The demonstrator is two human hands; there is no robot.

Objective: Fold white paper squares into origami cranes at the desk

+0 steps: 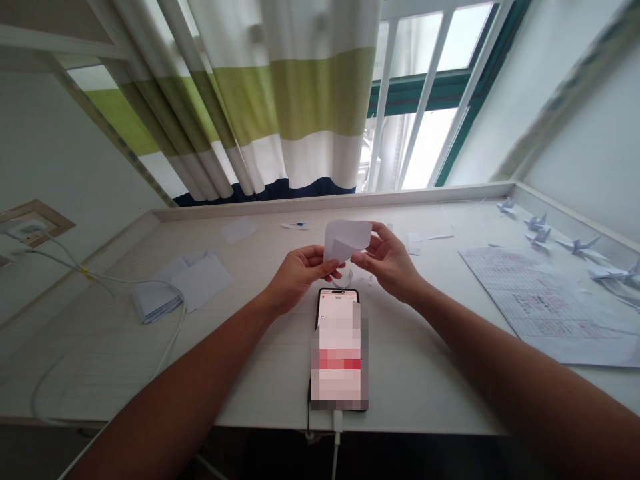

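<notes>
A small white sheet of paper [347,239] is held up above the desk between both hands. My left hand [305,270] pinches its lower left corner between thumb and fingers. At the sheet's right edge, my right hand [390,260] grips it, thumb in front and fingers behind. A darker, triangular patch shows on the paper's lower part; whether it is a fold or a shadow I cannot tell. Below the hands lies a phone [339,353] with a lit, partly blurred screen and a cable plugged into its lower end. A curled paper strip [345,279] rests just beyond the phone.
Stacked white paper [173,287] lies at the left, near a white charging cable [177,320] running from a wall socket [33,227]. Several folded paper cranes [540,230] stand at the right beside a printed sheet [545,300]. A raised rim [320,202] borders the desk's back.
</notes>
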